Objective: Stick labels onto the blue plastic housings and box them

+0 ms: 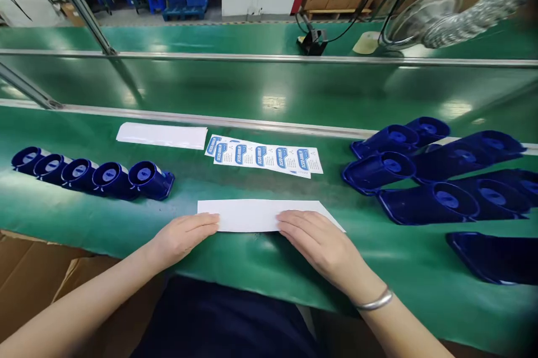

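Observation:
A plain white paper strip [247, 215] lies lengthwise in front of me, over the green bench, its right end cut at a slant. My left hand [185, 237] grips its left end, fingers together on top and thumb out of sight. Over the right part, my right hand [317, 240] has its fingers closed on the strip, with that thumb hidden too. Just beyond the strip are overlapping sheets of blue-and-white printed labels [269, 156]. Farther left rests another blank white strip [162, 135].
Several dark blue plastic cup-shaped parts [145, 176] stand in a row at left. More blue parts [390, 164] are grouped at right. A metal rail [252, 121] runs along the bench's back. Behind it are a flexible silver duct [479, 13] and a cardboard box [37, 274] sits low left.

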Motion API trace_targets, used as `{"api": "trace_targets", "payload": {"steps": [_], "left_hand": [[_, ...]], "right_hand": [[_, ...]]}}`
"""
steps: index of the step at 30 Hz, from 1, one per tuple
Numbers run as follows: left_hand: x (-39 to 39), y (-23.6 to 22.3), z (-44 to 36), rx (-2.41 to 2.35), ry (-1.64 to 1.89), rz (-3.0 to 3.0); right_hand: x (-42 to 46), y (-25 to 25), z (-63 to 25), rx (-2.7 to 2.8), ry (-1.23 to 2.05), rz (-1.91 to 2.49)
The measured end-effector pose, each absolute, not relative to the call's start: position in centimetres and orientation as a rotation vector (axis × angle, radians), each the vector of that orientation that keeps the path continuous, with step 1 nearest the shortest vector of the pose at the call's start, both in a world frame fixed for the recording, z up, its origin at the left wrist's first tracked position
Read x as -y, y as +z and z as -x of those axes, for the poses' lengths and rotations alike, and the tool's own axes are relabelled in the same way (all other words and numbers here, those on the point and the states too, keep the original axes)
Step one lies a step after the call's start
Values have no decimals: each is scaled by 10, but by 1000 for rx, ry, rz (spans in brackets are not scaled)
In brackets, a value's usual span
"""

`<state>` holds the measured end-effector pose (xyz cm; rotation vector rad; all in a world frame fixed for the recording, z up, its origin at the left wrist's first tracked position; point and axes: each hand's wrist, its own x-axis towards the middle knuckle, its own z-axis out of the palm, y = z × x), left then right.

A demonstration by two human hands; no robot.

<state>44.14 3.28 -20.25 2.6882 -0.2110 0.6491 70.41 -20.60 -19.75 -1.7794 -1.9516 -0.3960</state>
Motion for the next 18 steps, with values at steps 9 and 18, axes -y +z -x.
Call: {"api": "trace_targets", "payload": {"steps": [9, 18], "left_hand": [[-14, -199, -449, 130, 659, -2640], [-12, -202, -451, 62, 594, -2526]], "right_hand": [[184, -199, -672, 2182, -347, 1685], [177, -198, -663, 2096, -54, 1756]]}}
